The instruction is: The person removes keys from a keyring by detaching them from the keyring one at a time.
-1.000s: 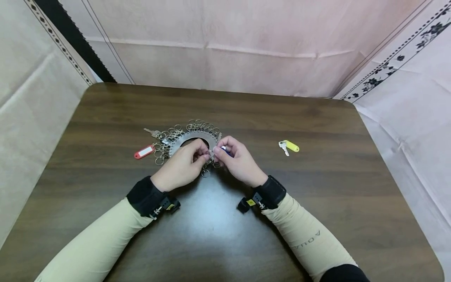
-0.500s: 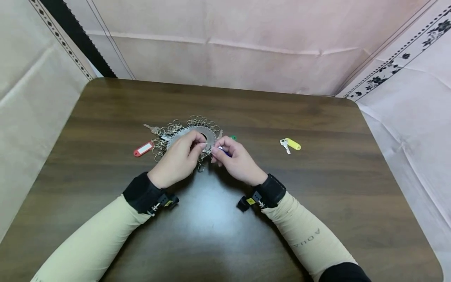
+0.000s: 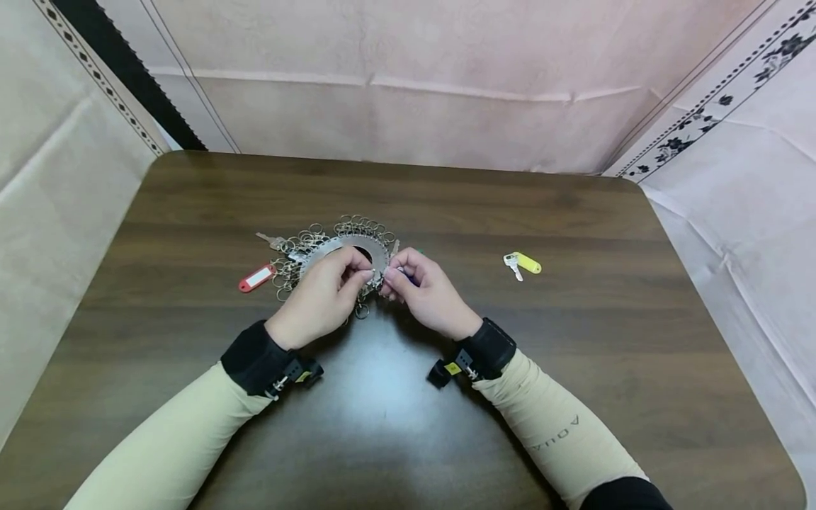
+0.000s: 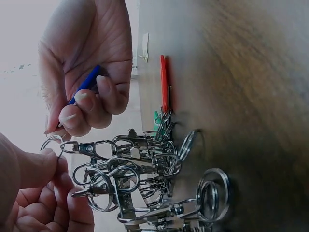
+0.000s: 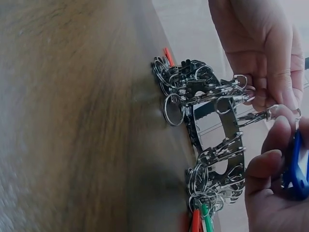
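Note:
A flat metal key ring holder (image 3: pixel 321 249), fringed with clips and split rings, lies between both hands, its front part hidden by them. My left hand (image 3: pixel 323 294) pinches a small split ring (image 4: pixel 53 141) that hangs from one of its clips. Close on the right, my right hand (image 3: pixel 426 294) grips a blue key tag (image 5: pixel 295 176), its thumb and fingertip right at that same split ring. In the right wrist view the tag's narrow end points up toward the ring. A red key tag (image 3: pixel 257 278) and a silver key (image 3: pixel 271 241) stick out from the holder's left side.
A yellow key tag (image 3: pixel 528 263) with a silver key (image 3: pixel 513 265) lies apart on the right of the brown wooden table (image 3: pixel 574 425). A green tag (image 5: pixel 207 217) hangs among the holder's rings. Pale cloth (image 3: pixel 408 120) hangs behind the table.
My left hand has shifted slightly left with the split ring, while the right hand stays almost in place with the blue key tag. A green tag briefly showed more behind the right hand.

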